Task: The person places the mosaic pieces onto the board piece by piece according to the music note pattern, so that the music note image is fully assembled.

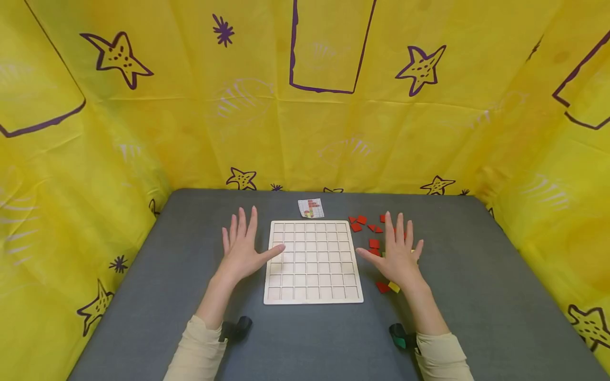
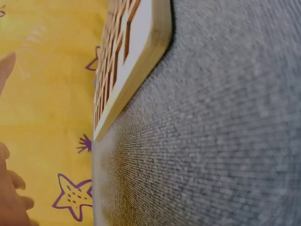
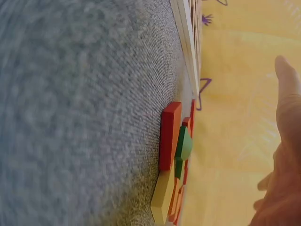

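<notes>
A pale wooden grid board (image 1: 313,297) with square recesses lies on the grey table. My left hand (image 1: 240,254) is spread over the board's left edge, its thumb overlapping the grid in the head view. On the other side, my right hand (image 1: 399,260) is spread above loose tiles and hides some of them. Neither hand holds anything. Red tiles (image 1: 374,243) are scattered right of the board, and a yellow tile (image 1: 394,287) lies beside a red one near the right wrist. In the right wrist view a green piece (image 3: 185,143) shows behind a red block (image 3: 169,136).
Behind the board lies a small paper card (image 1: 311,208) printed with a coloured pattern on a grid. The grey table (image 1: 305,344) is enclosed by yellow cloth (image 1: 305,143) with starfish drawings. Each wrist wears a dark strapped camera (image 1: 236,328).
</notes>
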Demonstrator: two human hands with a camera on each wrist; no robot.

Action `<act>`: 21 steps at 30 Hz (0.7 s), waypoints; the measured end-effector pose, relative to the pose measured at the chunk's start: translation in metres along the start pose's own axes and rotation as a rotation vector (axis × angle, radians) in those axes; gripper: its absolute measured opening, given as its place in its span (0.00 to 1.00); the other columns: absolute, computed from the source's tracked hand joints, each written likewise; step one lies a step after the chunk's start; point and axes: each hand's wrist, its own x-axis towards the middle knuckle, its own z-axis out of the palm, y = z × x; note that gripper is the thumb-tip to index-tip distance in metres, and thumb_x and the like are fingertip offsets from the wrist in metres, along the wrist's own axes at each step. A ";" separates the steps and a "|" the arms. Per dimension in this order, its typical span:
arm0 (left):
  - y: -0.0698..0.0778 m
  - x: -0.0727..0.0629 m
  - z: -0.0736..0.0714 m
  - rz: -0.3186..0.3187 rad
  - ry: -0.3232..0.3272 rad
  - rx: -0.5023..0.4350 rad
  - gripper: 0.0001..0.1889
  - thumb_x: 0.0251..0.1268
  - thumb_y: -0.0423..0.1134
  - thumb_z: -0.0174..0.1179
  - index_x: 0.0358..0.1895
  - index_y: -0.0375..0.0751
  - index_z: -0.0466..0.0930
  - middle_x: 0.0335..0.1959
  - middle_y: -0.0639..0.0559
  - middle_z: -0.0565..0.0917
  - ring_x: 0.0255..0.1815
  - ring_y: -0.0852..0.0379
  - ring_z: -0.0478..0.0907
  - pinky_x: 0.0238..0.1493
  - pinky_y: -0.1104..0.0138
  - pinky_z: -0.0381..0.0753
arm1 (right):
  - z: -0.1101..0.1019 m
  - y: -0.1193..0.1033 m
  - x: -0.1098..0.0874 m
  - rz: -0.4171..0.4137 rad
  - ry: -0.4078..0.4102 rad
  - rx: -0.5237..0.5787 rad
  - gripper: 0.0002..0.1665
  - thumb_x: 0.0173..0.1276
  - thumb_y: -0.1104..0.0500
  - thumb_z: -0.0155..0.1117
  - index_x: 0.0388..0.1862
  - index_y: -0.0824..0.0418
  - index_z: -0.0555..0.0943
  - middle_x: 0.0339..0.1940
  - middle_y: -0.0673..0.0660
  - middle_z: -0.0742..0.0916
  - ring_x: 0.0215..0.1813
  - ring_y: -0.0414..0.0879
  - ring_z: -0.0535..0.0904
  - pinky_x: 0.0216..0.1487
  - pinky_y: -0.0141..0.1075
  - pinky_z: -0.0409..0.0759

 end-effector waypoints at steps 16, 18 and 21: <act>-0.001 -0.011 0.003 0.058 -0.206 -0.312 0.64 0.45 0.62 0.70 0.77 0.44 0.34 0.78 0.45 0.41 0.78 0.44 0.43 0.71 0.46 0.51 | -0.006 0.021 0.000 -0.104 -0.128 0.256 0.58 0.62 0.36 0.62 0.76 0.67 0.47 0.75 0.69 0.58 0.74 0.67 0.51 0.68 0.63 0.52; -0.002 -0.014 0.003 0.075 -0.245 -0.311 0.64 0.44 0.62 0.70 0.76 0.42 0.35 0.78 0.44 0.42 0.77 0.44 0.43 0.72 0.47 0.51 | -0.006 0.024 0.000 -0.106 -0.140 0.261 0.55 0.62 0.39 0.63 0.74 0.68 0.51 0.73 0.69 0.62 0.73 0.66 0.56 0.67 0.62 0.56; -0.004 -0.017 0.004 0.107 -0.295 -0.296 0.65 0.42 0.63 0.70 0.76 0.39 0.37 0.78 0.43 0.44 0.77 0.44 0.45 0.71 0.47 0.52 | -0.006 0.028 0.001 -0.127 -0.144 0.265 0.49 0.63 0.45 0.65 0.72 0.70 0.57 0.68 0.70 0.69 0.68 0.65 0.64 0.64 0.59 0.63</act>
